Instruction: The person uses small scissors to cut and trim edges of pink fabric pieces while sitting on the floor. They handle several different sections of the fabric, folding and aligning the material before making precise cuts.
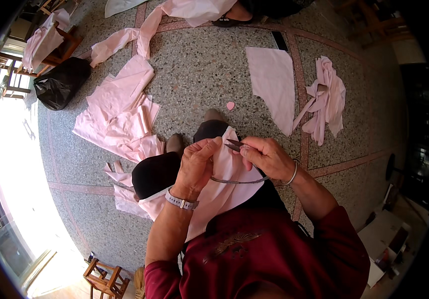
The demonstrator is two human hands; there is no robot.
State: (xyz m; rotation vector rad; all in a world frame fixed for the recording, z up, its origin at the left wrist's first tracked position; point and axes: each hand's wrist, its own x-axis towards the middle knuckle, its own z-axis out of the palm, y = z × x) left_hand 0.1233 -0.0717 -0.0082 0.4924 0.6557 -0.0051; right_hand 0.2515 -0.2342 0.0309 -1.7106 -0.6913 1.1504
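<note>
Over my lap lies a pale pink cloth [229,197], one edge of it raised between my hands. My left hand [197,167] pinches that edge between thumb and fingers. Close beside it, my right hand [269,157] grips small dark scissors [233,145]. Their blades are slightly apart and point left at the cloth edge near my left fingertips. Whether they touch the cloth I cannot tell. A thin grey cord [239,182] curves below both hands, across the cloth; its ends are hidden.
Pink cloth pieces [117,112] lie heaped on the speckled floor at left. To the right are a flat pink piece [274,84] and a crumpled bundle [328,99]. A black plastic bag [62,82] sits far left, a wooden stool [106,279] near left. Someone's foot [237,15] shows at the top.
</note>
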